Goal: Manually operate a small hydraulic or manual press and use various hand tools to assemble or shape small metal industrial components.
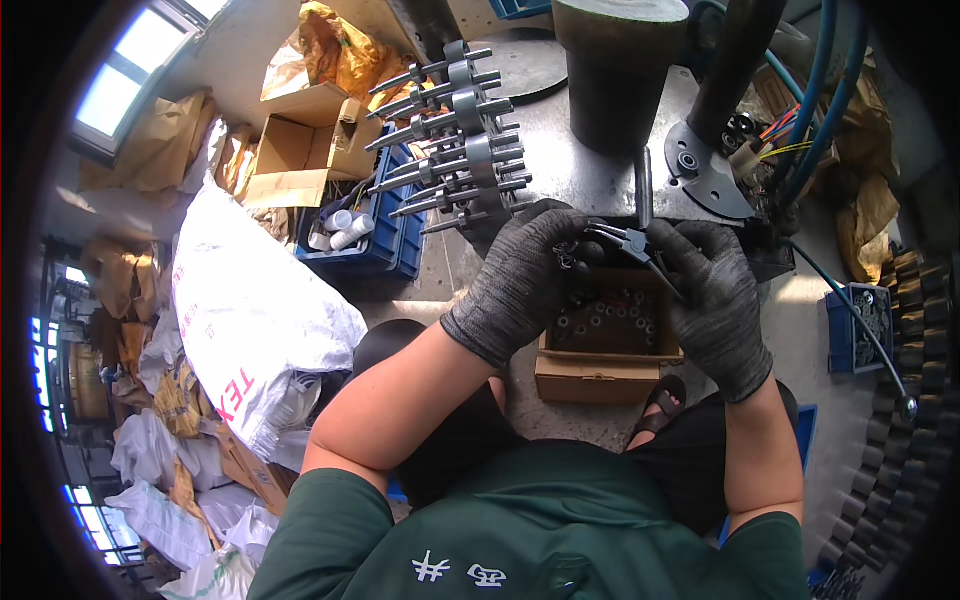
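My right hand (712,300), in a grey work glove, is closed around a pair of thin-nosed pliers (634,243). The pliers' tips point left and reach the fingers of my gloved left hand (525,280). That hand is closed on a small bunch of dark metal rings (566,256); their exact kind is too small to tell. Just beyond the pliers, a smooth metal rod (643,185) lies at the front edge of the metal worktable (540,150). Under my hands, an open cardboard box (600,383) holds several small round metal parts (610,312).
Metal shafts with thick collars (480,150) stick out along the worktable's left side. A heavy cylindrical press column (620,70) stands behind. Blue crates (400,225), an open carton (300,145) and a white sack (250,320) are on the left. A blue hose (815,90) hangs at right.
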Action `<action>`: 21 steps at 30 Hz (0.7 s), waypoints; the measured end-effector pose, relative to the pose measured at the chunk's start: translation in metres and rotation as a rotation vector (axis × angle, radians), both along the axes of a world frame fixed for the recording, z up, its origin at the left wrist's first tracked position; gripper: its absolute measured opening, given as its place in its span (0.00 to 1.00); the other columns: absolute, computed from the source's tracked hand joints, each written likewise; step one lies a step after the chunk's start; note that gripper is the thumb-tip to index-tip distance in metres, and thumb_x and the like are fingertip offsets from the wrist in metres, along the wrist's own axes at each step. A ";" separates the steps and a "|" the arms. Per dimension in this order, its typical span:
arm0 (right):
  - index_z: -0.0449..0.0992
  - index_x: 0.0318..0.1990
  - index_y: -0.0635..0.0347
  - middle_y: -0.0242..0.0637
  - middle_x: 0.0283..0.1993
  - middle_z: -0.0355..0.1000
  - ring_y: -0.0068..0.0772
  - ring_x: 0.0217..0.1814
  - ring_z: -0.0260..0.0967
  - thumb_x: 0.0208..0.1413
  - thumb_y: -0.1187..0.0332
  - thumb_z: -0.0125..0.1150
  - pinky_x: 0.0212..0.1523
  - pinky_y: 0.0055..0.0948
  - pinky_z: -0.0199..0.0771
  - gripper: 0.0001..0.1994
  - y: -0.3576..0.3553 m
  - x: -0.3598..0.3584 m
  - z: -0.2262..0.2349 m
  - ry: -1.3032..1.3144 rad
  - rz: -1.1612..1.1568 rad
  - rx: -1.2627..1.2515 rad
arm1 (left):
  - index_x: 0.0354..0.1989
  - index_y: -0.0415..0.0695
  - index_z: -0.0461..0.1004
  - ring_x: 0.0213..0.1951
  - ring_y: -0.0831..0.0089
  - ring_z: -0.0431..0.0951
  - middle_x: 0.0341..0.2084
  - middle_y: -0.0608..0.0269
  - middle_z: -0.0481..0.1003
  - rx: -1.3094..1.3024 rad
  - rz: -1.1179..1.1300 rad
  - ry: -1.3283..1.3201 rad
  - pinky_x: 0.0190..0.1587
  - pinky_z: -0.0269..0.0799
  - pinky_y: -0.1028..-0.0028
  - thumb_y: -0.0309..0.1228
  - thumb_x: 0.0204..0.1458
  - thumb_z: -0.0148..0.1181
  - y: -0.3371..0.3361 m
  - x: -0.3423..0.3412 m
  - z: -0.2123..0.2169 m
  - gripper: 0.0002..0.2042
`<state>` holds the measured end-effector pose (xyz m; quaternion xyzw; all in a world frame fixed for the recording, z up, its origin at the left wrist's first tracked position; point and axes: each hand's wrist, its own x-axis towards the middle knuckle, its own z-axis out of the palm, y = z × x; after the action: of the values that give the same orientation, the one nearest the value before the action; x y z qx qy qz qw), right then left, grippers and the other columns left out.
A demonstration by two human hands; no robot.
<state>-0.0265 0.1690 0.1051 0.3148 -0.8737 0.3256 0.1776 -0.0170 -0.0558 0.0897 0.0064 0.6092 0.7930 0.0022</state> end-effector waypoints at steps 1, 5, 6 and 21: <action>0.78 0.57 0.54 0.48 0.47 0.75 0.51 0.49 0.74 0.41 0.84 0.63 0.48 0.42 0.77 0.30 0.000 0.000 0.000 -0.001 0.000 0.000 | 0.42 0.41 0.73 0.34 0.73 0.77 0.31 0.61 0.75 0.361 0.001 -0.339 0.34 0.74 0.74 0.30 0.59 0.57 0.002 0.001 0.008 0.08; 0.78 0.57 0.53 0.48 0.47 0.75 0.50 0.48 0.74 0.41 0.83 0.64 0.48 0.41 0.77 0.29 -0.001 0.000 -0.001 -0.004 0.000 0.013 | 0.42 0.43 0.73 0.40 0.75 0.78 0.37 0.63 0.74 -0.087 -0.057 -0.092 0.43 0.76 0.74 0.22 0.56 0.60 -0.005 0.006 0.006 0.07; 0.78 0.57 0.53 0.48 0.46 0.75 0.50 0.48 0.74 0.42 0.83 0.65 0.48 0.41 0.78 0.30 -0.001 -0.001 -0.001 0.015 -0.001 0.030 | 0.43 0.43 0.73 0.41 0.74 0.79 0.36 0.63 0.75 0.129 -0.060 -0.264 0.43 0.77 0.73 0.24 0.58 0.58 -0.006 0.005 0.011 0.06; 0.74 0.57 0.65 0.33 0.46 0.76 0.23 0.50 0.74 0.53 0.75 0.64 0.51 0.24 0.78 0.22 -0.040 -0.021 -0.065 -1.099 0.439 -0.822 | 0.50 0.37 0.71 0.42 0.69 0.79 0.43 0.54 0.75 -0.002 -0.156 0.067 0.44 0.81 0.70 0.17 0.54 0.52 0.030 0.021 0.009 0.14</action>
<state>-0.0480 0.1292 0.0404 0.1816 -0.5601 0.7677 -0.2529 0.0043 -0.0263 0.0986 0.0802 0.6075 0.7891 0.0436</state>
